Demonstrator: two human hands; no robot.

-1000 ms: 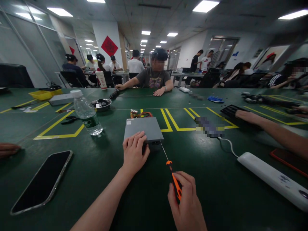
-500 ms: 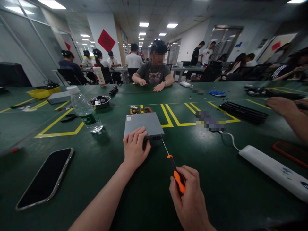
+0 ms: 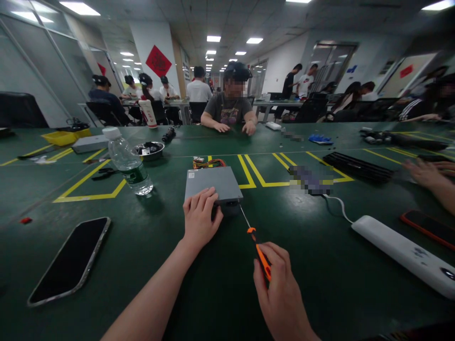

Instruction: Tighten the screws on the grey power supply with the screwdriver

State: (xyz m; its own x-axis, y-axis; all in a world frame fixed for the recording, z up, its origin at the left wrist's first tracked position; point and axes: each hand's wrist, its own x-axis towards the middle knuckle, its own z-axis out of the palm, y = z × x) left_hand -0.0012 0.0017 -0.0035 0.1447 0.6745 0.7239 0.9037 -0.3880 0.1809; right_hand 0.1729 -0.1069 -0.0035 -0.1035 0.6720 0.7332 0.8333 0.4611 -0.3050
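A grey computer power supply [image 3: 213, 182] lies flat on the green table, its bundle of coloured wires [image 3: 209, 163] at the far side. My left hand [image 3: 202, 213] grips its near left edge, fingers over the top and thumb at the front face. In my right hand [image 3: 280, 279] is a screwdriver [image 3: 263, 260] with an orange and black handle, held between thumb and fingers. Its shaft points away from me, and the tip meets the near right corner of the power supply. Whether the tip sits in a screw is too small to tell.
Left of the power supply stand a water bottle [image 3: 130, 166] and a metal bowl [image 3: 151, 150]; a phone [image 3: 71, 260] lies nearer. A white power strip [image 3: 401, 251] is at right. Another person's hand [image 3: 430, 175] reaches in there, and a person [image 3: 229, 106] sits opposite.
The screwdriver handle has turned a little in my right hand, and the fingers have shifted on it. My left hand and the power supply stay put. The person opposite has moved both hands.
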